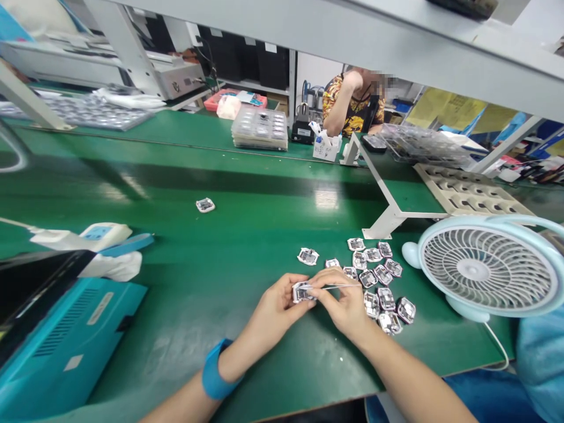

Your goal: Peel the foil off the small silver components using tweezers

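Observation:
My left hand [282,302], with a blue band on its wrist, is closed around the edges of a small white-rimmed electronic module [301,292]. The module's inner parts face up. From the right, my right hand [341,296] pinches thin, silvery tweezers [337,286], whose tip end lies over the module. The fingers partly hide both the tip and the module. Several similar modules [386,298] lie loosely spread just right of my right hand. Another module [308,256] rests a little beyond my hands, and a single one [205,205] lies farther off to the left.
A light-blue fan [473,270] stands at the right, near a metal frame leg [383,222]. At the left are a teal machine [83,335] and a white power strip [94,235]. Stacked clear trays [259,129] stand across the green table [176,264]; a person [348,103] sits beyond.

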`<state>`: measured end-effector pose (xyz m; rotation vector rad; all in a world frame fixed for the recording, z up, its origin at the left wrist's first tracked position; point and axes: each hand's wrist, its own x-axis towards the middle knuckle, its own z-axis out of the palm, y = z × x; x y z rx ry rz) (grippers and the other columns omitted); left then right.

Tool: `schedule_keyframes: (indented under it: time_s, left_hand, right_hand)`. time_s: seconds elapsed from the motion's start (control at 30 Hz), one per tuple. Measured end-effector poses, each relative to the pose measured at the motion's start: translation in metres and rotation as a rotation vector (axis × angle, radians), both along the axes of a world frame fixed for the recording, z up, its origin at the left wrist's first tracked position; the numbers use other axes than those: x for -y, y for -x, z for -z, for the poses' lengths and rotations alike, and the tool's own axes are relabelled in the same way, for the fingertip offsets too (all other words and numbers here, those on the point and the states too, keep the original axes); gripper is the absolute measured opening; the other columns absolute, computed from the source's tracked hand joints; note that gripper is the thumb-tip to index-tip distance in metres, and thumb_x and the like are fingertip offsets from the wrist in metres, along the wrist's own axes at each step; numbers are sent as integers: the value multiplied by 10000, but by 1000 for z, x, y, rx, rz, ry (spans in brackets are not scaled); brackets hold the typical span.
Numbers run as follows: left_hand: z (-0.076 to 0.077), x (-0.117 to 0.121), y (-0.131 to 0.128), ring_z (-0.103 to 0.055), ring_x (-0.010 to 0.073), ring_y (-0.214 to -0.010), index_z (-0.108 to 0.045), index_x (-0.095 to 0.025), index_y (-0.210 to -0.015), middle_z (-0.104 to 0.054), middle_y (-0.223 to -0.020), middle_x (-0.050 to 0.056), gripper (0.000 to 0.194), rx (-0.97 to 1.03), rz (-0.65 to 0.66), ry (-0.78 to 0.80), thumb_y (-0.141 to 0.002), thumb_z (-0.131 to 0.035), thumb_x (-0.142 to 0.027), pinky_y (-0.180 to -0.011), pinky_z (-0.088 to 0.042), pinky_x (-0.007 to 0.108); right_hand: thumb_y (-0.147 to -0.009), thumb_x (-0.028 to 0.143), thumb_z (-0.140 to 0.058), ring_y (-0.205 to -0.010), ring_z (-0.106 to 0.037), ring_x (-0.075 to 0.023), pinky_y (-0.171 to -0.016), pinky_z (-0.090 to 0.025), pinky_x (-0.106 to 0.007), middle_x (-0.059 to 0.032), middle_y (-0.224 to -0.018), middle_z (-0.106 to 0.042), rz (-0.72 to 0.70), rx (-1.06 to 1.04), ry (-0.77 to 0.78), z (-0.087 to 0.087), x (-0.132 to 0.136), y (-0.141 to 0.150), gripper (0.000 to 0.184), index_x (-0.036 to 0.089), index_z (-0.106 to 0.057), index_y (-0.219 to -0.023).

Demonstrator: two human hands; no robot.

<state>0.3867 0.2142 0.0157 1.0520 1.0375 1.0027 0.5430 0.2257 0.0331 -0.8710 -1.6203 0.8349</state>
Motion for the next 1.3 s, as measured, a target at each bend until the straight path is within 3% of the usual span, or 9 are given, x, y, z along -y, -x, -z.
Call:
schedule_keyframes:
  time_s: [0.17,0.3,0.4,0.7,0.93,1.3]
  left_hand:
    - [-13,0,0,-632,169,-784,-583,-178,-934,-691,-831,9,371,30,-31,49,-629,-782,-251,-747,-499,301]
    - [-23,0,3,-562,121,-653,-582,-167,-998,-652,-782,-5,316,-9,-67,118,-745,-690,-324,-591,-422,236]
    - [-22,0,6,-510,110,-589,-583,-159,-1012,-607,-704,-21,298,-21,-89,136,-806,-619,-371,-534,-373,225]
    - [-20,-2,6,-481,99,-560,-599,-156,-966,-598,-661,-23,277,21,-77,159,-809,-627,-382,-515,-355,214]
    - [-26,-1,6,-512,101,-605,-651,-136,-1003,-679,-828,41,347,147,-81,271,-748,-698,-367,-528,-375,215]
    - [-28,-1,8,-512,100,-623,-673,-144,-1010,-648,-812,25,373,186,-41,284,-738,-739,-391,-557,-388,219]
  right_hand:
    - [-820,201,-705,-823,-685,-212,-813,-507,-373,-43,-846,-739,8,-66,83,2,-1,-2,24,221,-698,-831]
    - [-825,273,-693,-796,-664,-191,-763,-513,-324,-32,-821,-705,69,-200,245,2,-6,-5,66,211,-670,-826]
    - [-808,325,-708,-759,-640,-175,-734,-501,-300,-23,-789,-676,70,-233,338,3,-9,-5,131,203,-661,-796]
    - [-764,407,-738,-673,-590,-152,-656,-468,-271,5,-703,-640,-9,-271,505,6,-11,-3,231,198,-640,-764]
    - [-791,299,-732,-803,-637,-173,-771,-494,-303,-20,-823,-681,35,-304,342,7,-9,-2,113,211,-666,-813]
    - [-810,263,-717,-756,-664,-179,-745,-518,-318,-24,-798,-713,-24,-273,308,4,-7,-2,65,216,-673,-805]
